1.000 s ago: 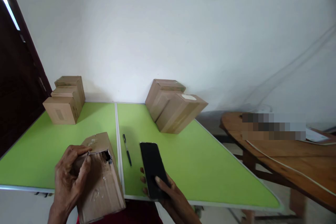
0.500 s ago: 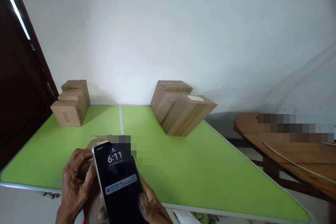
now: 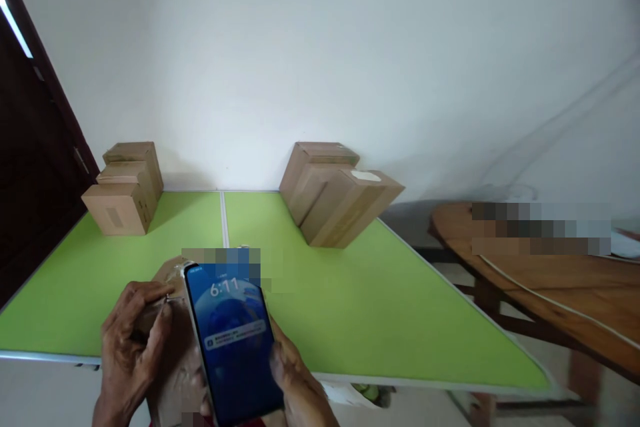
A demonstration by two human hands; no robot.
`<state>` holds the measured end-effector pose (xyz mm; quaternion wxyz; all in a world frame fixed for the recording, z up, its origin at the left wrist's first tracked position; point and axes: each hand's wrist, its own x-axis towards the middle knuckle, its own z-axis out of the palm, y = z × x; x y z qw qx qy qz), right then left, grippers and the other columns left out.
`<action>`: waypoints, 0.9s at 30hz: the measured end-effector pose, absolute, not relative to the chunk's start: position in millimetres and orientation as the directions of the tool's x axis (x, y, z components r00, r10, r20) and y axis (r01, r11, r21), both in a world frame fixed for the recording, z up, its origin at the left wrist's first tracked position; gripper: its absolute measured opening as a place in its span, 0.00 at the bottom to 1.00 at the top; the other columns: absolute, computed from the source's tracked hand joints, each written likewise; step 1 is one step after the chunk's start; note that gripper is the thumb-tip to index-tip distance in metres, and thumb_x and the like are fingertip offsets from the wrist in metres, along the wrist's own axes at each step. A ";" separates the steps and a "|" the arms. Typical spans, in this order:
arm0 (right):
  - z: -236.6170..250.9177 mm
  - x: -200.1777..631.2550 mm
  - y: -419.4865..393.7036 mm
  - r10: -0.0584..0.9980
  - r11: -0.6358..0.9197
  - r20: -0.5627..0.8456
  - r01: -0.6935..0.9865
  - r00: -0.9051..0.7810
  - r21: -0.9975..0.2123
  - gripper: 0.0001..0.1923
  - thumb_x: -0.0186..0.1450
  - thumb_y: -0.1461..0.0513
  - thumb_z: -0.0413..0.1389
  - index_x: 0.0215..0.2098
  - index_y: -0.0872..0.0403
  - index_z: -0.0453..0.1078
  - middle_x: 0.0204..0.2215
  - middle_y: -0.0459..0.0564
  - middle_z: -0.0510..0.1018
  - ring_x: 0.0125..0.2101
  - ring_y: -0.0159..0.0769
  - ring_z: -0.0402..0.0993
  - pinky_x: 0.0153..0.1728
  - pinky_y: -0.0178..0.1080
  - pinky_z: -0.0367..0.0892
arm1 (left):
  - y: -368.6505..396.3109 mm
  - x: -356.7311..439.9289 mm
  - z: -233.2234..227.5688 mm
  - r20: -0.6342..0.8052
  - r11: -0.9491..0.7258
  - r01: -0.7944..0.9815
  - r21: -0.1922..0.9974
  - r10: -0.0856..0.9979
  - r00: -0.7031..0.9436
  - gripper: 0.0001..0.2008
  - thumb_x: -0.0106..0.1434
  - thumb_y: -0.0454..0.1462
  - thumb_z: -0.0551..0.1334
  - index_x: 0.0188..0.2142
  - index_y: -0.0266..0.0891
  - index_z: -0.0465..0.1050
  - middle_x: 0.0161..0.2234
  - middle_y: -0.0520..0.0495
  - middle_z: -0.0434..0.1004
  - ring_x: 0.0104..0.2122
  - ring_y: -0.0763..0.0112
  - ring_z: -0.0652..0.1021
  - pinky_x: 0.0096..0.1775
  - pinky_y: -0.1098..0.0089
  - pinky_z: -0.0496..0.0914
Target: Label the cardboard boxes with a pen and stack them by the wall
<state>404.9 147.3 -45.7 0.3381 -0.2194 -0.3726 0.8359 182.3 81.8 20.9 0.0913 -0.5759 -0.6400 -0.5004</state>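
The right hand (image 3: pixel 295 380) holds a phone (image 3: pixel 234 340) upright in front of the person, its lit blue screen facing the camera and showing 6:11 above a notification bar; the grip of that hand is closed around the phone's lower right edge, thumb pressed on the side of the screen. The left hand (image 3: pixel 131 340) grips a cardboard box (image 3: pixel 173 347) at the near edge of the green bench (image 3: pixel 375 307), its fingers curled and pressed onto the box's torn top corner; the phone overlaps the box's right side, so whether they touch cannot be told. The box lies partly over the bench's near rim, just left of the seam that splits the bench top.

At the far left of the bench stands a small stack of cartons (image 3: pixel 124 188) against the white wall (image 3: pixel 320 47); near the middle back, a second group of cartons (image 3: pixel 340 195) leans tilted toward the wall. A dark door (image 3: pixel 30 167) borders the left side; a wooden table (image 3: pixel 550 280) stands apart on the right.
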 end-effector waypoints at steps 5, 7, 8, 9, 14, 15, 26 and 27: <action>-48.3 412.1 194.7 0.867 -0.425 -0.218 -0.436 -0.449 -0.793 0.49 0.64 0.26 0.62 0.69 0.48 0.74 0.45 0.60 0.90 0.45 0.63 0.89 0.46 0.61 0.82 | 80.1 174.8 15.7 0.694 -0.153 0.836 0.527 0.646 -0.319 0.07 0.76 0.41 0.66 0.49 0.55 0.83 0.43 0.57 0.86 0.43 0.76 0.85 0.46 0.76 0.77; -53.7 420.4 225.3 0.914 -0.321 -0.197 -0.334 -0.356 -0.886 0.47 0.64 0.26 0.62 0.64 0.51 0.76 0.45 0.61 0.90 0.42 0.59 0.89 0.44 0.56 0.81 | 80.5 174.1 15.7 0.699 -0.159 0.836 0.525 0.641 -0.317 0.07 0.76 0.41 0.66 0.48 0.55 0.84 0.43 0.57 0.86 0.43 0.75 0.85 0.45 0.76 0.77; -59.1 424.6 241.0 0.938 -0.248 -0.170 -0.246 -0.301 -0.937 0.47 0.63 0.26 0.62 0.60 0.52 0.77 0.44 0.60 0.89 0.41 0.57 0.88 0.44 0.54 0.81 | 81.0 174.7 16.3 0.705 -0.164 0.836 0.523 0.634 -0.317 0.07 0.76 0.41 0.66 0.48 0.54 0.84 0.42 0.57 0.87 0.42 0.75 0.86 0.45 0.75 0.78; -66.3 428.3 255.7 0.959 -0.169 -0.132 -0.136 -0.250 -0.976 0.47 0.61 0.24 0.61 0.54 0.53 0.78 0.41 0.59 0.88 0.40 0.55 0.87 0.43 0.51 0.80 | 81.7 175.9 17.4 0.712 -0.168 0.835 0.524 0.624 -0.321 0.07 0.75 0.41 0.66 0.47 0.53 0.84 0.42 0.56 0.87 0.42 0.74 0.86 0.44 0.75 0.78; -113.4 435.7 300.6 0.986 -0.026 -0.055 0.182 -0.160 -0.983 0.41 0.55 0.21 0.56 0.28 0.48 0.68 0.26 0.50 0.79 0.30 0.47 0.77 0.35 0.45 0.73 | 84.1 185.4 23.8 0.714 -0.183 0.828 0.531 0.623 -0.320 0.07 0.74 0.40 0.66 0.46 0.52 0.85 0.40 0.54 0.87 0.40 0.72 0.87 0.41 0.73 0.79; -121.7 435.5 303.8 0.985 -0.020 -0.056 0.219 -0.161 -0.975 0.40 0.56 0.22 0.55 0.27 0.47 0.67 0.25 0.50 0.78 0.29 0.47 0.76 0.33 0.45 0.72 | 84.1 186.8 24.4 0.711 -0.182 0.825 0.534 0.625 -0.322 0.07 0.74 0.40 0.66 0.46 0.52 0.85 0.40 0.54 0.87 0.40 0.72 0.87 0.41 0.73 0.79; -155.7 423.4 304.6 0.995 0.072 0.014 0.583 -0.103 -0.809 0.13 0.70 0.52 0.55 0.44 0.51 0.75 0.45 0.66 0.84 0.52 0.62 0.80 0.59 0.56 0.72 | 82.4 190.1 24.5 0.679 -0.170 0.812 0.558 0.656 -0.329 0.07 0.75 0.42 0.66 0.48 0.54 0.85 0.42 0.54 0.87 0.42 0.72 0.86 0.43 0.73 0.79; -155.5 423.7 304.3 0.994 0.082 0.024 0.602 -0.105 -0.794 0.12 0.70 0.53 0.56 0.43 0.52 0.75 0.46 0.67 0.83 0.54 0.64 0.79 0.61 0.57 0.70 | 81.6 190.8 24.9 0.670 -0.170 0.806 0.568 0.664 -0.332 0.08 0.75 0.42 0.66 0.49 0.54 0.85 0.43 0.54 0.87 0.43 0.72 0.86 0.44 0.73 0.79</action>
